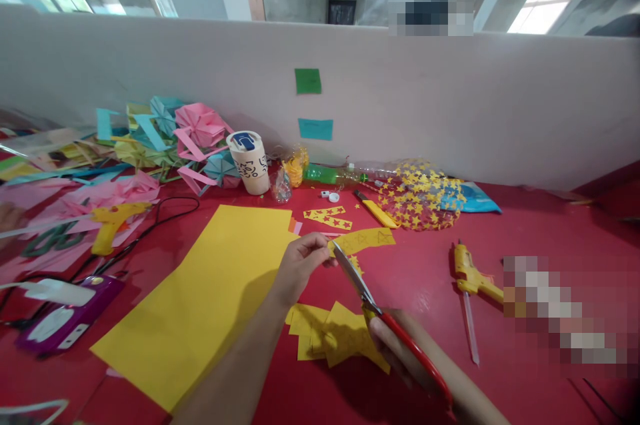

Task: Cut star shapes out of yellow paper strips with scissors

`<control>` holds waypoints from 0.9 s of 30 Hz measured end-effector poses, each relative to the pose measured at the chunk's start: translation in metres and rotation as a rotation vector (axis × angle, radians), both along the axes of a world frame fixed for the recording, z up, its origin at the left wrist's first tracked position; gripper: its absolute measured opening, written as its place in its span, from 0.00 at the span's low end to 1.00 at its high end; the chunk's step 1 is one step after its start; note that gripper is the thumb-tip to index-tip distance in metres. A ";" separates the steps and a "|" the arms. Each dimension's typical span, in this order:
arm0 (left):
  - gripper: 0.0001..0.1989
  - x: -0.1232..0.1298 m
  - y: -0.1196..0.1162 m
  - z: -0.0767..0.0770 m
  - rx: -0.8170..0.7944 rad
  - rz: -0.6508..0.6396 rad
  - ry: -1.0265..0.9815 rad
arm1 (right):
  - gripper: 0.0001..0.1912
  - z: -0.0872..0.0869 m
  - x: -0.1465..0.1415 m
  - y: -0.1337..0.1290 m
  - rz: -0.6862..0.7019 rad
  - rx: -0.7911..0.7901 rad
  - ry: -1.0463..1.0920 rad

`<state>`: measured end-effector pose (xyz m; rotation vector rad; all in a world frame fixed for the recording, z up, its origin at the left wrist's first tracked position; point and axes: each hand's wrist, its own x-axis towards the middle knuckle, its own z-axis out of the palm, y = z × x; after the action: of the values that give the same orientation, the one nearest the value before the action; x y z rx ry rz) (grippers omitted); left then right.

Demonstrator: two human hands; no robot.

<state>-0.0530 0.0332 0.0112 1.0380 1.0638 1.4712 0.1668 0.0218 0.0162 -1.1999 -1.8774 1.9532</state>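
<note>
1. At the center of the frame, the left hand [304,263] is pinching the left end of a yellow paper strip [367,240] between thumb and fingers; the strip, bearing drawn stars, is extending rightward.
2. Right of lower center, the right hand [390,341] is gripping red-handled scissors [414,347], its fingers curling around the handles. The blades are pointing up and left, their tips reaching the strip beside the left fingertips; whether they are biting into the paper, I cannot tell.
3. Below the hands, yellow paper pieces [345,335] are lying in an overlapping pile.
4. Left of center, a large yellow sheet [210,291] is lying partly behind the left forearm.
5. Above the strip, yellow strips with star-shaped holes [327,217] and a yellow utility knife [383,213] are resting on the red tabletop [415,278].
6. At the right, a yellow glue gun [467,268] is lying with its glue stick projecting.
</note>
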 end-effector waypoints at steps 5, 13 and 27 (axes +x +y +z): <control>0.09 0.000 -0.001 0.000 0.002 0.006 0.043 | 0.26 0.002 -0.002 0.000 -0.036 -0.054 -0.017; 0.08 0.001 -0.001 0.002 -0.025 0.018 0.000 | 0.26 0.000 0.000 0.002 -0.028 -0.046 -0.028; 0.09 0.009 -0.003 0.006 -0.084 0.022 -0.089 | 0.29 -0.012 -0.002 -0.001 -0.042 0.081 -0.042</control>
<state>-0.0444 0.0305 0.0176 0.8962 1.0671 1.4640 0.1643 0.0205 0.0045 -1.2555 -1.9161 1.8262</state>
